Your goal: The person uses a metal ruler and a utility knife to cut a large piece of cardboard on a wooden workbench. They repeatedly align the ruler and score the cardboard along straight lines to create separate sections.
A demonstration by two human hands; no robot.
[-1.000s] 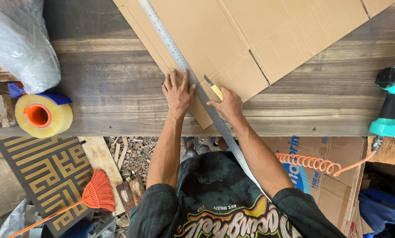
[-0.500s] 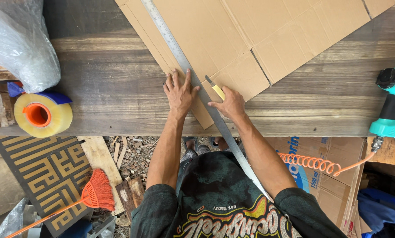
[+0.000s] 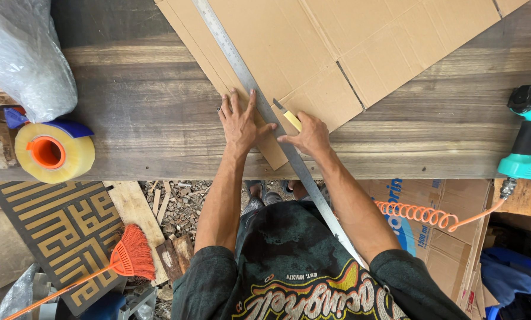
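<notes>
A roll of clear tape sat at the desk's left edge. The left hand lay flat, fingers spread, pressing the long metal ruler onto the cardboard sheet. The right hand gripped a yellow-handled knife against the ruler's edge. A teal power tool lay far right

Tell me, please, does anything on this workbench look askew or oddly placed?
Only slightly: the long metal ruler overhangs the bench edge toward the person, and the cardboard sheet lies at an angle. The left hand presses the ruler; the right hand holds a yellow-handled knife.
</notes>
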